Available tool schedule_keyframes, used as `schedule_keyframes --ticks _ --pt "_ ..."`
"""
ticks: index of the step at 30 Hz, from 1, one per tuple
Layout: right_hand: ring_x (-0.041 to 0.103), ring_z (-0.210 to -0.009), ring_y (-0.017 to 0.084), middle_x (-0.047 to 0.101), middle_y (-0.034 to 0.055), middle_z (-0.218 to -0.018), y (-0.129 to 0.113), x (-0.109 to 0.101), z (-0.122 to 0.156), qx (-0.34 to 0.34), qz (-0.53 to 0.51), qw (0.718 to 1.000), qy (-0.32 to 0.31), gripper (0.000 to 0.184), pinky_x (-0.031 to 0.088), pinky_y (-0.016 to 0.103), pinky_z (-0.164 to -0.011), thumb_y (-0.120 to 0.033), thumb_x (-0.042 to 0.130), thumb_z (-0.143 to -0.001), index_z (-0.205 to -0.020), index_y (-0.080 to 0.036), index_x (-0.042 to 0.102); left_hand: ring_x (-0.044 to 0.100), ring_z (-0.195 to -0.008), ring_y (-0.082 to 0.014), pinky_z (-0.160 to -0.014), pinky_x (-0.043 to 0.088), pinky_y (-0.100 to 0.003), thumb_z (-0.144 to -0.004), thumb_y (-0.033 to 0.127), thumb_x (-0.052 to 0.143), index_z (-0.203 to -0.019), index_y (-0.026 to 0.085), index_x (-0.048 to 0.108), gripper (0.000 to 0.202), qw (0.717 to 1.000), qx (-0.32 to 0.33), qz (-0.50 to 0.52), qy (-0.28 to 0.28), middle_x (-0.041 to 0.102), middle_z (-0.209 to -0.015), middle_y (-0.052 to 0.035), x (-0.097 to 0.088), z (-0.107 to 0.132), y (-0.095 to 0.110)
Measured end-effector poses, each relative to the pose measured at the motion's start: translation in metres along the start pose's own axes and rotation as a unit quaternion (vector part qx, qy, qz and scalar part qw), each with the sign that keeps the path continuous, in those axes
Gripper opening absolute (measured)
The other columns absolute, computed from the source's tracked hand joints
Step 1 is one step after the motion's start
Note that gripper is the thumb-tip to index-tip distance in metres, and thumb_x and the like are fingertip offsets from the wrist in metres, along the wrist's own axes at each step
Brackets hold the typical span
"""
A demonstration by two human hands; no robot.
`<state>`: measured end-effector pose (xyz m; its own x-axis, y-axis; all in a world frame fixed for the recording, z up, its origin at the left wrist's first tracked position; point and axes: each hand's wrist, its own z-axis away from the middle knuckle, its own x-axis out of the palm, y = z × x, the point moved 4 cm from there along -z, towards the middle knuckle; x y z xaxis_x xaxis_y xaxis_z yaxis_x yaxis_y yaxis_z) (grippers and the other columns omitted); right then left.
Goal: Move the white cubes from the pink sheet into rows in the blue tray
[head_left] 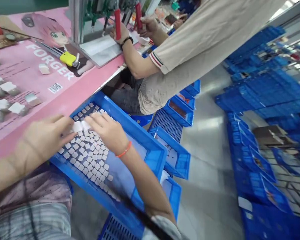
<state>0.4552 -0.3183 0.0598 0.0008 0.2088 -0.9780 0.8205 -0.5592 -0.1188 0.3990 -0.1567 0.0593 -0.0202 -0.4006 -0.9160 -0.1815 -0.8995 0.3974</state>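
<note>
Left hand [43,140] and right hand [107,131] (an orange cord [123,149] circles the right wrist) both pinch a white block [78,126] just above a blue plastic crate [140,146], fingertips closed on it. Matching blocks [90,150] lie in tight rows in the crate, apparently packed to save space; spare blocks [0,105] sit within reach on a pink printed mat [65,96].

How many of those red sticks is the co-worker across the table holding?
2: one red stick in the co-worker's hand with the black bracelet, another red stick in their other hand. More could be hidden behind the metal frame.
</note>
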Motion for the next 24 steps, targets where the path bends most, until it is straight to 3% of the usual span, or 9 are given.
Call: schedule_keyframes --ticks 2,5,9,13,18,24 --pt "0.059 -0.095 0.023 0.066 0.0074 -0.110 0.037 0.012 0.033 0.048 0.005 0.999 -0.005 0.029 0.055 0.036 -0.078 -0.025 0.041 -0.094 -0.120 -0.022 0.056 0.064 -0.079 -0.0244 -0.068 0.052 -0.037 -0.089 0.036 0.053 -0.090 0.014 0.058 0.022 0.999 0.011 -0.027 -0.042 0.060 -0.090 -0.0048 0.031 -0.036 0.038" --pt "0.060 -0.096 0.020 0.066 0.0065 -0.111 0.080 0.044 0.083 0.091 0.008 0.996 -0.022 0.024 0.054 0.034 -0.079 -0.025 0.049 -0.092 -0.114 -0.024 0.059 0.064 -0.081 -0.0194 -0.072 0.054 -0.037 -0.089 0.031 0.057 -0.096 0.013 0.059 0.019 0.994 0.028 -0.031 -0.105 0.064 -0.094 -0.0057 0.090 -0.064 0.075" --pt "0.063 -0.093 0.018 0.065 0.0057 -0.110 0.118 0.097 0.139 0.125 0.011 0.990 -0.063 0.022 0.056 0.035 -0.076 -0.025 0.056 -0.090 -0.111 -0.020 0.058 0.064 -0.091 -0.0197 -0.079 0.055 -0.040 -0.091 0.032 0.057 -0.111 0.015 0.057 0.027 0.982 0.037 -0.014 -0.182 0.063 -0.108 -0.0070 0.171 -0.077 0.099" --pt "0.063 -0.094 0.017 0.062 0.0061 -0.114 0.148 0.138 0.171 0.135 0.024 0.986 -0.099 0.025 0.057 0.037 -0.078 -0.030 0.055 -0.090 -0.113 -0.020 0.057 0.063 -0.096 -0.0215 -0.081 0.055 -0.042 -0.091 0.032 0.058 -0.116 0.016 0.056 0.030 0.975 0.009 -0.010 -0.220 0.061 -0.114 -0.0082 0.233 -0.091 0.110" --pt "0.062 -0.097 0.018 0.060 0.0066 -0.117 0.176 0.173 0.181 0.108 0.031 0.984 -0.136 0.028 0.056 0.039 -0.080 -0.032 0.056 -0.090 -0.115 -0.020 0.056 0.062 -0.098 -0.0222 -0.082 0.054 -0.043 -0.091 0.032 0.058 -0.118 0.016 0.055 0.032 0.973 -0.019 -0.004 -0.230 0.060 -0.117 -0.0087 0.277 -0.106 0.113" --pt "0.062 -0.098 0.019 0.060 0.0066 -0.117 0.190 0.200 0.175 0.085 0.010 0.983 -0.160 0.028 0.056 0.039 -0.081 -0.033 0.056 -0.089 -0.115 -0.020 0.056 0.062 -0.098 -0.0223 -0.082 0.054 -0.043 -0.091 0.032 0.058 -0.119 0.016 0.054 0.032 0.967 -0.070 -0.009 -0.243 0.059 -0.118 -0.0089 0.299 -0.115 0.112"
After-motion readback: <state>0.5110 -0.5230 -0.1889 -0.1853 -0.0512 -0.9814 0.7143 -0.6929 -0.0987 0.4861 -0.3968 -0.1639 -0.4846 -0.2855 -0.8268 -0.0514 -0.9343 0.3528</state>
